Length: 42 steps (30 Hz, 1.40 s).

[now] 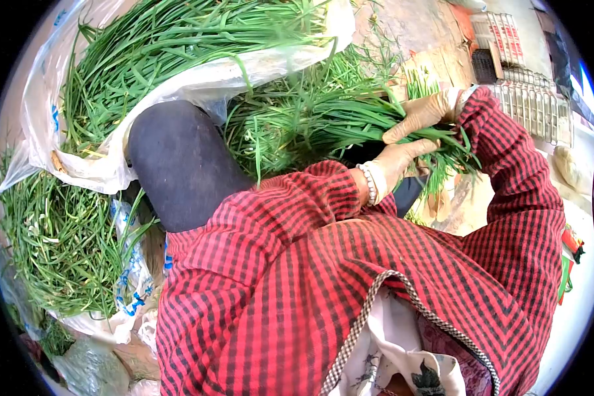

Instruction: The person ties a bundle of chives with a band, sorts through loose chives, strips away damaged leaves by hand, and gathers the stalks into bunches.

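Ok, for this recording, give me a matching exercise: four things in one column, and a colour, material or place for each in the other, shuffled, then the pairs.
Column one
1. Bracelet
2. Knee
3. Jacket
4. Bunch of green stalks

Column two
A. red and black checks
B. held between the left hand and the right hand
C. white beads
D. plain dark cloth

Pairs: 1-C, 2-D, 3-A, 4-B

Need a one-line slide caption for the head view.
Gloved left hand and right hand hold a bunch of long green leaves near a plastic bag of more greens.
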{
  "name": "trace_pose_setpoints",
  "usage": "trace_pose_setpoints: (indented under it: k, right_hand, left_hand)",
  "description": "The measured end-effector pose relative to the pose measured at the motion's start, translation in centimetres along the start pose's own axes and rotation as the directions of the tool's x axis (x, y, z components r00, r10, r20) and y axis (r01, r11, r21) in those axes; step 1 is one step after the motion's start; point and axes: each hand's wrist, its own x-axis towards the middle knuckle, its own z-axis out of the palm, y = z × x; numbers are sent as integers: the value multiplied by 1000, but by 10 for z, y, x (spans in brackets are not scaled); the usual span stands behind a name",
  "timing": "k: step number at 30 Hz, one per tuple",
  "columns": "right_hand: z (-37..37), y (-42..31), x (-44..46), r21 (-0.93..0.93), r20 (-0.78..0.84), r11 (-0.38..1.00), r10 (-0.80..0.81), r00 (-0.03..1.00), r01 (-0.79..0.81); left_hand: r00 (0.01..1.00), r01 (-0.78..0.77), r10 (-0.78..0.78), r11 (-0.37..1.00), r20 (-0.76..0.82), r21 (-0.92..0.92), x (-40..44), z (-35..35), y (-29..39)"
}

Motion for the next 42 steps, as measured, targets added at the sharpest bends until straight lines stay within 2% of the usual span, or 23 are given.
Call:
trace_pose_setpoints:
  k: [6, 8, 10, 12, 13, 14, 17, 18, 19, 22, 24, 25, 26, 27, 28, 29, 31, 33, 36, 38, 39, 40, 42]
  right_hand:
    - [-4, 43, 46, -72, -268, 997, -53, 962, 35]
    - [-20, 49, 44, -356, -486, 933, -232, 843, 51]
    - [-41, 59, 36, 66, -697, 976, -104, 709, 208]
    - [-18, 29, 19, -480, -597, 872, -251, 762, -89]
    - [-12, 29, 20, -681, -520, 720, -348, 780, -133]
    - [3, -10, -15, -566, -438, 824, -262, 860, -37]
    - [-70, 34, -9, -400, -821, 912, -314, 477, -89]
    - [-73, 39, -7, -410, -818, 908, -324, 476, -87]
    - [-68, 45, -5, -538, -657, 838, -348, 669, -92]
    - [-51, 31, -22, -666, -492, 746, -455, 743, 16]
    - [-48, 18, -38, -375, -850, 926, -329, 411, -36]
    - [-47, 36, -26, -604, -782, 770, -524, 336, -205]
    - [-26, 31, -23, -607, -751, 750, -433, 498, -263]
    - [2, 26, -19, -604, -757, 752, -436, 486, -266]
    - [29, 21, -14, -601, -764, 752, -440, 473, -270]
    - [49, 20, -4, -553, -794, 801, -421, 438, -231]
    - [89, 20, 18, -498, -815, 857, -410, 409, -133]
    - [124, 24, 40, -483, -809, 874, -466, 358, 49]
    - [142, 43, 44, -391, -804, 818, -527, 276, 423]
    - [126, 75, 70, 134, -873, 462, -363, 325, 876]
    - [126, 75, 58, 466, -805, 258, -272, 527, 846]
    - [126, 71, 65, 522, -799, 197, -226, 557, 830]
    - [122, 75, 135, 482, -769, -1, -479, 423, 876]
  left_hand:
    - [996, 58, -71, 965, 44, 254, -15, 13, -5]
    - [992, 57, -85, 961, 92, 271, -15, 10, 0]
    - [991, 38, -74, 953, 110, 301, -19, 5, 12]
    - [974, 53, -79, 991, 212, 126, -5, -35, 8]
    - [996, 83, -90, 980, 28, 180, -9, -31, 13]
    - [992, 45, -58, 992, 114, 115, -2, -52, 8]
    - [986, 155, -143, 978, -88, 141, -3, -49, 12]
    - [985, 161, -152, 978, -79, 129, -5, -46, 15]
    - [989, 146, -144, 987, -37, 67, -5, -48, 15]
    - [994, 93, -89, 993, 59, -71, 0, -54, 20]
    - [996, 5, 10, 986, 92, -164, -3, -50, 25]
    - [1000, -10, 14, 976, 15, -217, -3, -47, 29]
    - [998, -26, 10, 965, -62, -262, -4, -43, 35]
    - [998, -21, 0, 951, -68, -308, -6, -40, 44]
    - [998, -17, 38, 926, 47, -376, 3, -57, 42]
    - [921, 341, -2, 485, 390, -805, 1, -63, 43]
    - [935, 337, -40, 410, 353, -848, 4, -71, 35]
    - [991, -34, -14, 933, -133, -357, 5, -81, 23]
    - [923, 59, -134, 975, -360, -213, -16, -82, 29]
    - [891, 17, -54, 996, -451, -85, -24, -78, 34]
    - [891, 14, -28, 999, -453, -35, -29, -65, 37]
    - [890, 12, -1, 1000, -456, 20, -36, -53, 38]
    - [876, 91, 12, 977, -482, 190, -52, -24, 42]
